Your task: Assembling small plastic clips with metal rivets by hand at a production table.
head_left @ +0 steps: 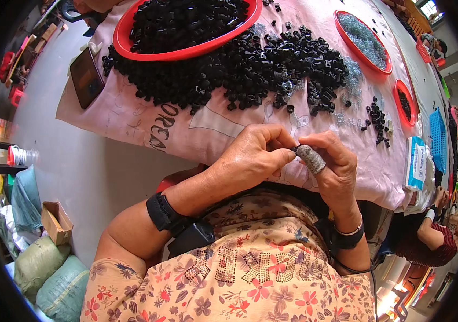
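My left hand [255,153] and my right hand [336,163] meet at the near edge of the pink-covered table, fingertips pinched together. Between them shows a bit of a small black plastic piece [295,148], mostly hidden by the fingers. A grey fabric finger cover [311,159] sits on my right thumb. Just beyond my hands spreads a large heap of small black plastic pieces [213,75], with a few metallic springs [289,86] among them. A red basin [186,56] full of black pieces stands behind the heap.
At the right are a red tray of springs [365,40], a smaller red tray [411,102], a blue basket [438,139] and a tissue pack [415,161]. A phone [86,78] lies at the table's left edge. Another person [433,241] sits at far right. Sacks [62,287] stand lower left.
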The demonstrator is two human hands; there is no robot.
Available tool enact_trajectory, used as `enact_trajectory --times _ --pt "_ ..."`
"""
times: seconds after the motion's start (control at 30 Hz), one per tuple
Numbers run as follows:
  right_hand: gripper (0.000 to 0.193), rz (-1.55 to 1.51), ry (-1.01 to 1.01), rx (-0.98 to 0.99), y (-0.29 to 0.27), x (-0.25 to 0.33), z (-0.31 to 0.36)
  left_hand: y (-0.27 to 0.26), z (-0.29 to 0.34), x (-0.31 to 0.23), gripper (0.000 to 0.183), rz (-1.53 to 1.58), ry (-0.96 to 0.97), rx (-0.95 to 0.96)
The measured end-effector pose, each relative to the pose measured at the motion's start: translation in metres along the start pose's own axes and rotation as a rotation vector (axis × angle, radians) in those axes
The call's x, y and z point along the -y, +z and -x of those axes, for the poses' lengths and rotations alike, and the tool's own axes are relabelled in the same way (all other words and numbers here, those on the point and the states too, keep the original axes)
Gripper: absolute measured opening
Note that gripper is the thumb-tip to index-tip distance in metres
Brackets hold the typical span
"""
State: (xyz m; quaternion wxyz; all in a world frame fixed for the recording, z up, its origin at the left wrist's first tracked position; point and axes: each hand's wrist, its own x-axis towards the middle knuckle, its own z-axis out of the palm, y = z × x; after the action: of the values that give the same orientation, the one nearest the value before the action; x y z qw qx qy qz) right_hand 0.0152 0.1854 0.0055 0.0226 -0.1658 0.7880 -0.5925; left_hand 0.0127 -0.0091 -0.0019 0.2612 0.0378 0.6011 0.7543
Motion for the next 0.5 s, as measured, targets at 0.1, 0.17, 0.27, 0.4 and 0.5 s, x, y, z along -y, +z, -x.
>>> enact_trajectory --times 0.1,0.17,0.27,0.4,0.5 --pt "0.023 0.060 -0.045 -0.016 -0.0002 -0.0032 -0.0005 0.0001 0.0003 -0.0009 0.018 0.036 -0.005 0.006" --pt "0.024 0.086 -0.074 -0.023 -0.0011 -0.0044 -0.0005 -0.0004 0.0004 -0.0010 0.018 0.046 0.004 0.007" --pt "0.027 0.108 -0.120 -0.018 -0.0011 -0.0044 0.0004 -0.0015 0.0016 0.0003 0.019 0.131 -0.004 0.042" --pt "0.031 0.120 -0.136 0.025 -0.0017 -0.0010 -0.0010 -0.0017 0.0018 0.0014 0.019 0.144 -0.002 0.043" --pt "0.035 0.132 -0.132 0.051 -0.0035 0.0003 -0.0015 -0.0019 0.0017 -0.0003 0.019 0.160 -0.009 0.047"
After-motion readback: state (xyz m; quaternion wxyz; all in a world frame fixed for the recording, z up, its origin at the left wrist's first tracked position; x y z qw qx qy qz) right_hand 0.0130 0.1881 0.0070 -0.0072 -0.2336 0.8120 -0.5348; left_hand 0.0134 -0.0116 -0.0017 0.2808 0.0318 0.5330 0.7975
